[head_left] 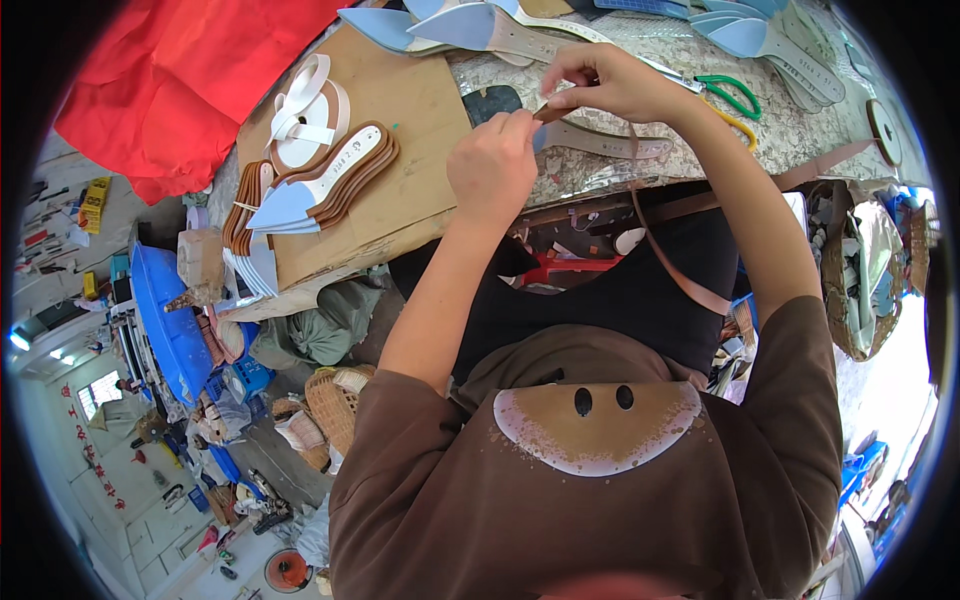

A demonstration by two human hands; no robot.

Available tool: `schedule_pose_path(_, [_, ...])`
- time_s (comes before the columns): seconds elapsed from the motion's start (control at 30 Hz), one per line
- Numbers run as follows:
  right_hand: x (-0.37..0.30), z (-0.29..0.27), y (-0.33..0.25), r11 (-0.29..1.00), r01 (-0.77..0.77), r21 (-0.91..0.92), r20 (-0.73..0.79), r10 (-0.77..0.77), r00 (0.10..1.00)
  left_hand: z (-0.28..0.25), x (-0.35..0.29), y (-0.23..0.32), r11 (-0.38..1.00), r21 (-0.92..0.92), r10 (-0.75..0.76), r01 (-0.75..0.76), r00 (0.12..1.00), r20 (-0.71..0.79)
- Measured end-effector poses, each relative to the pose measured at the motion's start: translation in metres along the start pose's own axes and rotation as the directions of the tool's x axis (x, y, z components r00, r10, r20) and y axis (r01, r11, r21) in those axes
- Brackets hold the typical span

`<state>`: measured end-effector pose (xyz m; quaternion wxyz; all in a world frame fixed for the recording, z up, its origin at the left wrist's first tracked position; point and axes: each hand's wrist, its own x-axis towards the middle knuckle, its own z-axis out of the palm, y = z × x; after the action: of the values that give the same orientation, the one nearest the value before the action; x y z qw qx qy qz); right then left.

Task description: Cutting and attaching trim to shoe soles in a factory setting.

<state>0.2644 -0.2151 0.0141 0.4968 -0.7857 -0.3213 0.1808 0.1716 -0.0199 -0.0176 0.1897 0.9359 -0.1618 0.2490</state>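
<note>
My left hand [490,165] and my right hand [615,85] meet above the near edge of the worktable, fingers pinched together. Between the fingertips shows a small brown strip [547,113]; much of it is hidden by the fingers. Just below them lies a pale shoe insole [610,143] with a blue-grey part, partly covered by my left hand. A dark flat piece [490,103] rests beside my left fingers. A long brown band [685,283] hangs below my right forearm and loops over my lap; whether it joins the pinched strip I cannot tell.
On cardboard [420,100] at left sit stacked brown-edged insoles [345,180] and a roll of white tape [305,125]. More blue-tipped insoles [480,28] lie along the back. Green-handled scissors [735,92] are near my right forearm. A tape reel [883,132] stands far right; red cloth [190,80] covers the left.
</note>
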Motion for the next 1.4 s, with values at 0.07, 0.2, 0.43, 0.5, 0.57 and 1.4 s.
schedule_pose_path(0.07, [0.000, -0.003, 0.009, 0.994, 0.049, -0.101, 0.020, -0.047, 0.999, 0.000, -0.001, 0.000, 1.000, -0.008, 0.012, -0.012, 1.000, -0.007])
schedule_pose_path(0.2, [0.009, -0.003, 0.031, 0.985, 0.167, -0.036, 0.057, -0.165, 0.985, 0.000, -0.004, 0.001, 0.999, 0.004, 0.045, -0.045, 0.997, -0.058])
schedule_pose_path(0.43, [0.000, 0.005, 0.049, 0.994, 0.081, 0.074, 0.042, -0.085, 0.996, -0.004, 0.000, 0.004, 1.000, -0.009, -0.011, 0.011, 1.000, -0.006])
schedule_pose_path(0.5, [-0.004, 0.006, 0.047, 0.995, 0.065, 0.071, 0.024, -0.067, 0.997, -0.007, 0.007, 0.006, 0.997, -0.022, -0.076, 0.078, 0.994, 0.082])
schedule_pose_path(0.57, [-0.007, 0.007, 0.040, 0.997, 0.047, 0.067, 0.007, -0.048, 0.999, -0.014, 0.016, 0.008, 0.995, -0.015, -0.091, 0.094, 0.983, 0.157])
schedule_pose_path(1.4, [-0.022, 0.052, -0.032, 0.553, -0.263, -0.790, -0.286, 0.047, 0.957, 0.002, 0.079, -0.024, 0.914, -0.396, 0.218, 0.091, 0.714, 0.666])
